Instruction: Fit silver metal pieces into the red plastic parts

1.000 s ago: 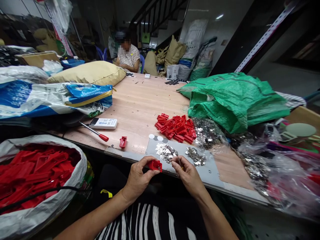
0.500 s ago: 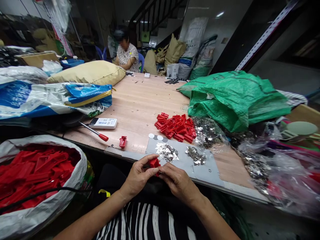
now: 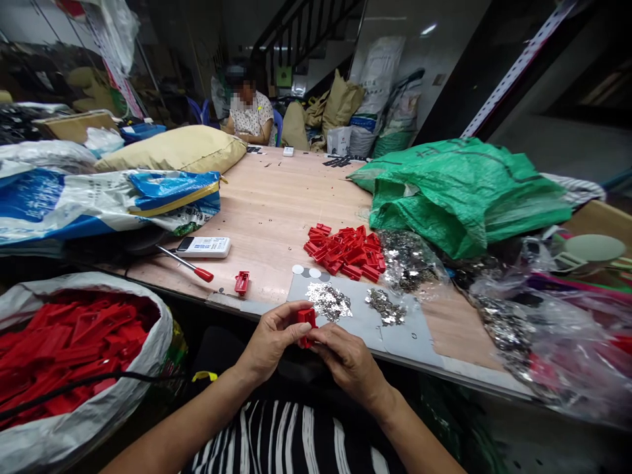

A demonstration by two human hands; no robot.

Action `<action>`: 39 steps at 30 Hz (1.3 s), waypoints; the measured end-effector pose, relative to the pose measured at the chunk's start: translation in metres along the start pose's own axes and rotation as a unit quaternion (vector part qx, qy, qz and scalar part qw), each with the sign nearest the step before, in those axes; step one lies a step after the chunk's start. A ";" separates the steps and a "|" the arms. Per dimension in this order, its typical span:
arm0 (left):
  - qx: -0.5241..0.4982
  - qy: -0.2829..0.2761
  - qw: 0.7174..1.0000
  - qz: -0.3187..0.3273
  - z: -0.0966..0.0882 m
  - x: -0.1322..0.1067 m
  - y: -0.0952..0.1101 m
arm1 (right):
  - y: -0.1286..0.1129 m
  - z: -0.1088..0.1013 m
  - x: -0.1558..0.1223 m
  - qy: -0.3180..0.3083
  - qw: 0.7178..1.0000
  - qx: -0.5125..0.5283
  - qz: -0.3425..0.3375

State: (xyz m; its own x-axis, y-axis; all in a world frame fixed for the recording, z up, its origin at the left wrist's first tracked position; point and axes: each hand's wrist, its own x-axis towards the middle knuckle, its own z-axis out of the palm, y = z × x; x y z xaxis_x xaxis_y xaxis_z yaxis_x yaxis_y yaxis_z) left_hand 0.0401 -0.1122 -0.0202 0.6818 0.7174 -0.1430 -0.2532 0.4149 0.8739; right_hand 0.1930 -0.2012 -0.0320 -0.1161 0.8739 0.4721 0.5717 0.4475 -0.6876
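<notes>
A red plastic housing (image 3: 307, 318) is gripped by my left hand (image 3: 271, 339), thumb in front and fingers behind. My right hand (image 3: 348, 359) has its thumb and fingertips pinched together at the housing's lower right side; whether a small metal piece is between them is hidden. Just beyond my hands, bright flat metal pieces (image 3: 328, 301) lie heaped on a grey mat (image 3: 355, 329). Duller small metal parts (image 3: 386, 307) form another pile to the right. A heap of red housings (image 3: 345, 251) sits behind the mat, and a single red housing (image 3: 241, 282) lies to the left.
Left of me stands a white sack (image 3: 162, 322) full of red parts. A red-handled tool (image 3: 202, 274) and a white device (image 3: 205, 247) lie on the table (image 3: 276, 197). A green bag (image 3: 464, 191) and clear bags of metal pieces flank the right. A person (image 3: 251, 115) sits opposite.
The red housing has turned in my left fingers, so its open, hollow side now shows. Both hands stay in nearly the same place, and the view has shifted slightly.
</notes>
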 end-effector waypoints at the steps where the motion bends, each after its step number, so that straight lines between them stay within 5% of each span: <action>1: 0.003 -0.005 1.000 -0.002 0.000 0.001 0.002 | 0.000 0.000 0.001 0.000 1.000 0.002 -0.002; 12: -0.004 -0.031 0.999 -0.023 0.004 0.006 0.012 | 0.000 0.003 0.000 0.090 0.995 0.042 0.031; 31: 0.004 -0.027 0.999 -0.017 0.011 0.012 0.014 | 0.004 -0.001 -0.002 0.113 0.992 0.030 0.054; 39: 0.020 -0.039 0.999 -0.017 0.015 0.020 0.018 | 0.006 -0.008 0.001 0.101 0.995 0.006 0.007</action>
State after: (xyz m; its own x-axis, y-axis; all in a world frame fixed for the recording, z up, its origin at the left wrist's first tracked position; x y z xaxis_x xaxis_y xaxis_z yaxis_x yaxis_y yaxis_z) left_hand 0.0597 -0.0991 -0.0006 0.7419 0.6562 -0.1377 -0.2024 0.4149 0.8871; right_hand 0.2022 -0.1990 -0.0310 0.0590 0.8245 0.5628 0.5628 0.4382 -0.7009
